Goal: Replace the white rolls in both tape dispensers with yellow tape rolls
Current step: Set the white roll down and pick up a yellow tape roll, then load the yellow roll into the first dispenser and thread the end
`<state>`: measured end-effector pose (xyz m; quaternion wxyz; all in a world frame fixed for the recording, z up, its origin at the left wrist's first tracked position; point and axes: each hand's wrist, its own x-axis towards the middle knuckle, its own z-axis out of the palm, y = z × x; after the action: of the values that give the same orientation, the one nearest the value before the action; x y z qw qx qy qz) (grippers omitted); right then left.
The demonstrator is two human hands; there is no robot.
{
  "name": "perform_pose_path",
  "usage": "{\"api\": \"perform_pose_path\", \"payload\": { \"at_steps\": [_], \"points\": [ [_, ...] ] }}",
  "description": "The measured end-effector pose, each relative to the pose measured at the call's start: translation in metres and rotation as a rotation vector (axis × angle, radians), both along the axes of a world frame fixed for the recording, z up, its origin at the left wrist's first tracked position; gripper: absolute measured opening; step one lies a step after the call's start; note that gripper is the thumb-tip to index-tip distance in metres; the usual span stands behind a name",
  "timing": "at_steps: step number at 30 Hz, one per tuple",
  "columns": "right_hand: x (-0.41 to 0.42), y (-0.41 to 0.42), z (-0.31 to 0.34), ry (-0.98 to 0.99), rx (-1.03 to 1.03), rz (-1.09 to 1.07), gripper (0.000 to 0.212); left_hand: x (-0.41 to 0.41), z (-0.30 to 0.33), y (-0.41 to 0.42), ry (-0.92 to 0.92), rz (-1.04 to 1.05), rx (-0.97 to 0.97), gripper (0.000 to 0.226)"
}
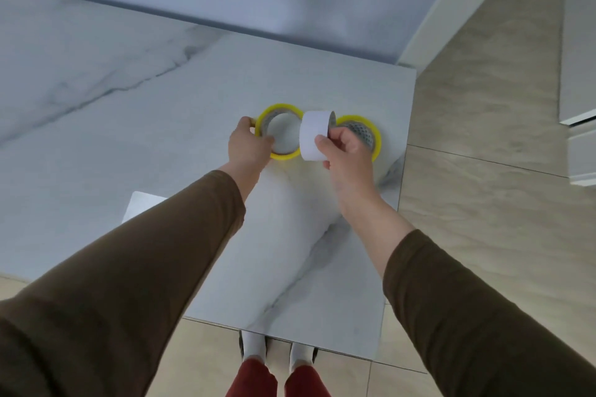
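Note:
Two yellow tape rolls lie on the white marble table (322,80) near its right edge. My left hand (248,147) grips the left yellow roll (280,109) by its near-left rim, fingers inside the core. My right hand (346,151) holds a white tape roll (314,134) on edge, pinched between thumb and fingers, just above the table between the two yellow rolls. The right yellow roll (371,132) lies flat behind my right hand, partly hidden by it. No tape dispenser is in view.
A flat white sheet or box corner (138,203) shows under my left forearm. The table's right edge (404,151) drops to a beige tiled floor. A white cabinet (577,74) stands at far right. My feet are below the table's near edge.

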<state>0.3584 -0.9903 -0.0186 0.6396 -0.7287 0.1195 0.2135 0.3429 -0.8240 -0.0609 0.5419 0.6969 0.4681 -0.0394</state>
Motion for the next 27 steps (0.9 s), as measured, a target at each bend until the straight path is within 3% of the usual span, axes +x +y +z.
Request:
{"api": "perform_pose_path", "payload": {
  "at_steps": [3,6,10,14,16,20,22,24,27],
  "points": [
    [0.006,0.015,0.004,-0.035,-0.009,0.040,0.008,-0.019,0.008,0.019,-0.005,-0.051,0.112,0.035],
    [0.011,0.035,0.006,-0.096,-0.063,0.122,0.007,-0.046,0.015,0.042,-0.023,-0.057,0.191,0.039],
    [0.013,0.058,0.000,-0.166,-0.325,0.322,0.022,-0.075,0.019,0.063,-0.049,-0.109,0.185,0.038],
    [0.009,0.065,-0.017,-0.231,-0.645,0.564,0.016,-0.086,0.024,0.064,-0.138,-0.142,0.121,0.042],
    [0.007,0.064,-0.021,-0.244,-0.698,0.612,0.019,-0.089,0.025,0.061,-0.175,-0.162,0.098,0.043],
    [0.003,0.062,-0.012,-0.205,-0.638,0.608,0.034,-0.096,0.028,0.055,-0.215,-0.156,0.069,0.044],
    [-0.005,0.062,-0.001,-0.269,-0.584,0.538,0.031,-0.100,0.030,0.052,-0.223,-0.159,0.071,0.042],
    [-0.020,0.063,0.011,-0.281,-0.410,0.457,0.029,-0.105,0.034,0.049,-0.215,-0.157,0.073,0.041],
    [-0.044,0.065,0.016,-0.204,-0.262,0.547,0.047,-0.115,0.042,0.045,-0.209,-0.117,0.063,0.043]
  ]
}}
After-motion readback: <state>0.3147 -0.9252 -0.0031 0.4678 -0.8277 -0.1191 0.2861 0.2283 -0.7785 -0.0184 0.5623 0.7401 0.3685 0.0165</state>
